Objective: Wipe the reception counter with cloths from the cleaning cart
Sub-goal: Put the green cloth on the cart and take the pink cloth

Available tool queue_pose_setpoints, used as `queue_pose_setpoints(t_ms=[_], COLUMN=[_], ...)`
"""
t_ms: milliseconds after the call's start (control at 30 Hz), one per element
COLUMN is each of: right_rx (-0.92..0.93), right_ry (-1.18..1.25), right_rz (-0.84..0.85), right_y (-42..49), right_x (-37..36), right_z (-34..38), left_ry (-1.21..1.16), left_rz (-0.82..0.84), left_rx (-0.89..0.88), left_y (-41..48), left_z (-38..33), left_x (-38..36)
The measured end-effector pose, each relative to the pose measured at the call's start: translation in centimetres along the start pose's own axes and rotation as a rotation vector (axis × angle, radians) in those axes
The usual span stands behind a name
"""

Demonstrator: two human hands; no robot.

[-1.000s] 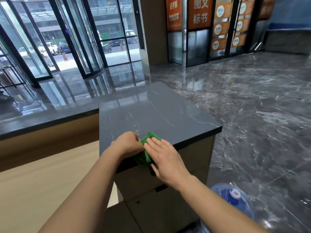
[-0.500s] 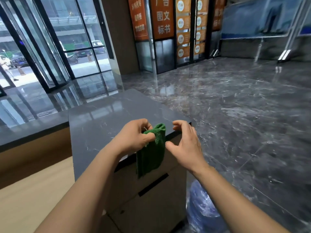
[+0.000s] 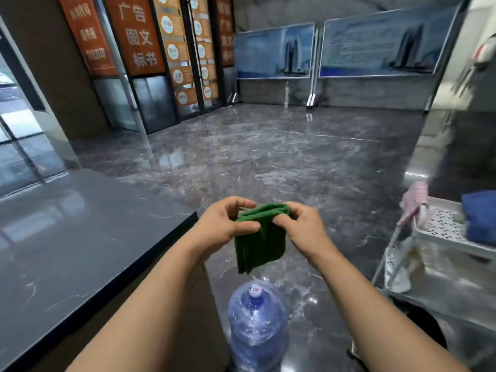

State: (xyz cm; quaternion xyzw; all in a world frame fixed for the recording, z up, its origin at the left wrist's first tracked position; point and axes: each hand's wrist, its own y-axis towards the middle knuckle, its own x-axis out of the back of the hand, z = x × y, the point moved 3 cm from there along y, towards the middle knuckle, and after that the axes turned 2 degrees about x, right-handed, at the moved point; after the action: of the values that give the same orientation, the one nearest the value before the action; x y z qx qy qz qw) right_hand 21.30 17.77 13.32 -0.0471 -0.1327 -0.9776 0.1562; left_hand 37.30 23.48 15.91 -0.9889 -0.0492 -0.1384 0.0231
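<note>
A folded green cloth (image 3: 259, 242) hangs in the air between my two hands, off the right end of the dark grey reception counter (image 3: 80, 237). My left hand (image 3: 225, 224) pinches its upper left edge with thumb and fingers. My right hand (image 3: 303, 226) pinches the upper right edge. The cloth droops below both hands, over the floor. The white cleaning cart (image 3: 440, 237) stands at the right, holding a blue cloth (image 3: 480, 218) on its top tray and a pink striped cloth (image 3: 414, 202) draped over its corner.
A large blue water jug (image 3: 257, 323) stands on the marble floor just below my hands, beside the counter's end. A person in dark clothes (image 3: 461, 116) stands behind the cart at the far right. Display boards and orange-signed glass doors line the back wall.
The cloth has come off the counter's edge. My view swung right toward the cart, and my right hand has taken hold of the cloth alongside the left.
</note>
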Motion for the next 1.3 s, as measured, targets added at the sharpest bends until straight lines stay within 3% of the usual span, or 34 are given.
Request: queue_pose_setpoints(t_ms=[100, 333, 833, 1000, 1300], right_rx=[-0.020, -0.101, -0.383, -0.501, -0.645], right_ry=[-0.001, -0.086, -0.227, -0.333, -0.285], right_rz=[-0.053, -0.122, -0.496, -0.511, -0.582], right_y=[0.7, 1.7, 0.3, 1.0, 5.1], right_x=[3.6, 13.2, 36.6, 41.6, 45.2], right_z=[-0.7, -2.6, -9.8, -12.3, -16.8], left_ry=[-0.039, -0.004, 0.070, 0.217, 0.211], left_rz=[0.093, 0.102, 0.515, 0.528, 0.427], left_rx=[0.024, -0.025, -0.036, -0.019, 0.169], left_y=[2.2, 8.3, 20.5, 23.6, 29.0], left_z=[0.7, 0.4, -3.0, -2.8, -1.8], left_x=[-2.9, -11.3, -35.7, -41.8, -47.1])
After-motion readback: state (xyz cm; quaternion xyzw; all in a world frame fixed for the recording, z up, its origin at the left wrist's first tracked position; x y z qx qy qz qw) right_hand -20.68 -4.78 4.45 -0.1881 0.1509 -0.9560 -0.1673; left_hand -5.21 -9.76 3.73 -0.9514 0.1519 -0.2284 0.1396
